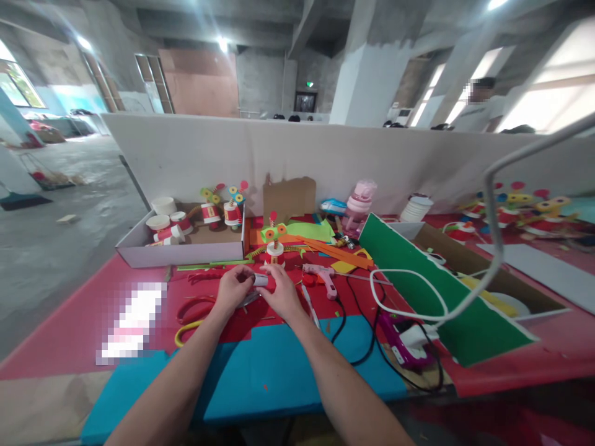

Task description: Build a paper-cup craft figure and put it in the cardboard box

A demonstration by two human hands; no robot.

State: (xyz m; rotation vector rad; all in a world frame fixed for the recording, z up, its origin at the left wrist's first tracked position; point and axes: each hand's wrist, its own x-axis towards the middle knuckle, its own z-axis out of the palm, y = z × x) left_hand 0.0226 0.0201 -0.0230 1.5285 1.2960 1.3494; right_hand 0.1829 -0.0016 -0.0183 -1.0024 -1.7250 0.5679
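White and small, the roll (261, 280) sits pinched between both hands, left (236, 287) and right (281, 291), mid-tabletop (186, 286); uneven finger pressure could crease it or let it spring open.

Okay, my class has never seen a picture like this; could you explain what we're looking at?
There is no robot here. One camera, worn on a person's head, looks forward and down at their bare hands. The left hand and right hand hold a small white piece between their fingertips; its exact nature is unclear. On the red-covered table lie a pink glue gun, scissors, a blue sheet and a box of white cups and figures.
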